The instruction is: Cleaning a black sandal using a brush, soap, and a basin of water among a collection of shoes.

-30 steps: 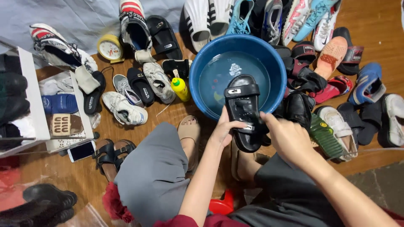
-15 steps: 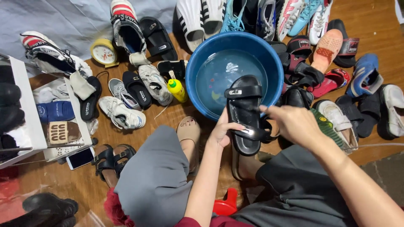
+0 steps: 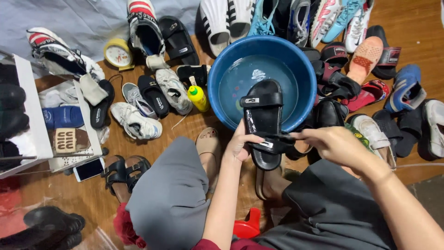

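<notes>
A wooden floor lay under us, crowded with shoes — sneakers, slides and sandals fanned around a blue basin holding shallow water. We held a black sandal over the basin's near rim, toe toward the water, heel toward our knees. Our left hand gripped the sandal's left edge near the heel, fingers curled onto the footbed just above the rear strap. Our right hand came in from the right, its fingers pinched narrow on a thin dark piece lying across that rear strap — what it was we could not tell. A yellow bottle stood just left of the basin, and a yellow alarm clock sat farther left, beside a black slide.
</notes>
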